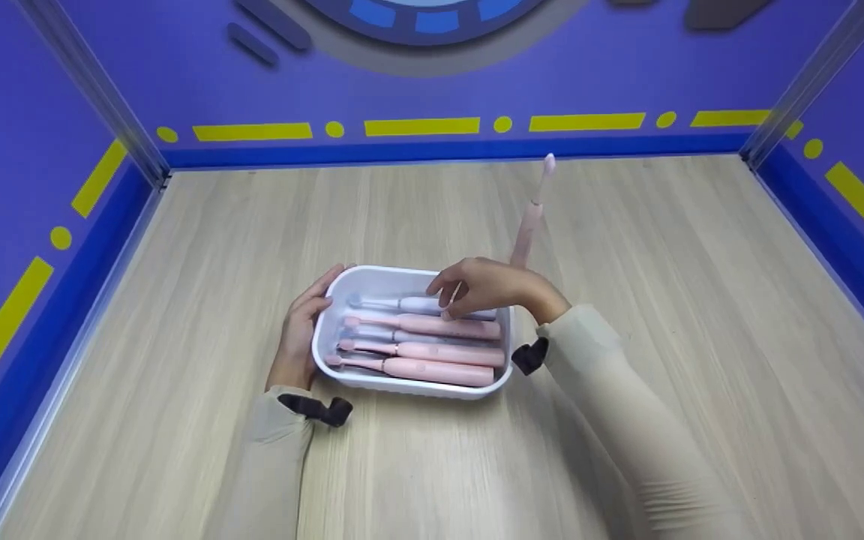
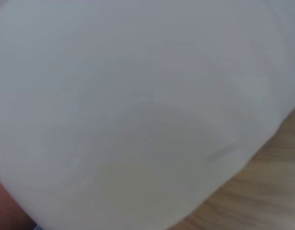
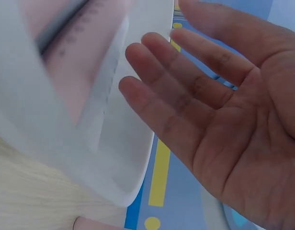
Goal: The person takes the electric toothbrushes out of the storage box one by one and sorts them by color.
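Two hands work at a white tray (image 1: pixel 342 373) on the wooden desk (image 1: pixel 664 247). Left hand (image 1: pixel 298 334) lies flat against the tray's left wall, its grip released, fingers straight. Right hand (image 1: pixel 486 286) hovers over the tray's far edge, grip released, palm open in the wrist view. Several pink toothbrushes (image 1: pixel 432 349) lie side by side inside, a pale one (image 1: pixel 411 304) farthest back. One pink toothbrush (image 1: pixel 531 217) stands upright just behind the right hand.
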A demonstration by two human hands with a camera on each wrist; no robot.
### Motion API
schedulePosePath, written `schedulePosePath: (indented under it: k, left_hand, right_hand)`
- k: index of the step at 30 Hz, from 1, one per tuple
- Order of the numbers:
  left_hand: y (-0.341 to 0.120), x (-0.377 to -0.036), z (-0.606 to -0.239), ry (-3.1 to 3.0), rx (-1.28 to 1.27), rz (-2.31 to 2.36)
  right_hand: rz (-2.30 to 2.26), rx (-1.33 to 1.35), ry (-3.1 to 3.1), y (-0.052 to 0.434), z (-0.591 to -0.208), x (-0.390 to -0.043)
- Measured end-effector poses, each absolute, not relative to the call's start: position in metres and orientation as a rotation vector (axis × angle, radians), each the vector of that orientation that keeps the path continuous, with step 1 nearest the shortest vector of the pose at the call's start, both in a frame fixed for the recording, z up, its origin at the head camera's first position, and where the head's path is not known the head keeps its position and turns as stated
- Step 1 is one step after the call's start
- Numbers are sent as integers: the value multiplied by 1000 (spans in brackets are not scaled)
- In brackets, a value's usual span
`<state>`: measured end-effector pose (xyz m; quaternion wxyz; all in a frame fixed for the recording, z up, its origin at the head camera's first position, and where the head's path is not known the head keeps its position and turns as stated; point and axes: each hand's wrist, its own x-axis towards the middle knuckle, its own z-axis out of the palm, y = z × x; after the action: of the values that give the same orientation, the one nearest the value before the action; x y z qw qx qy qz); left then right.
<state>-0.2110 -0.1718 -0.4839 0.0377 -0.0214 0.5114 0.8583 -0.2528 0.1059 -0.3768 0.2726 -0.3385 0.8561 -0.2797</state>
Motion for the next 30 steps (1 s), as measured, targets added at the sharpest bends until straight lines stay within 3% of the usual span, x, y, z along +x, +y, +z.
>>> schedulePosePath:
  k: [30]
  left_hand:
    - [-171, -211, -483, 1581, -73, 2627]
  right_hand:
    - [-417, -788, 2358, 76, -379, -243]
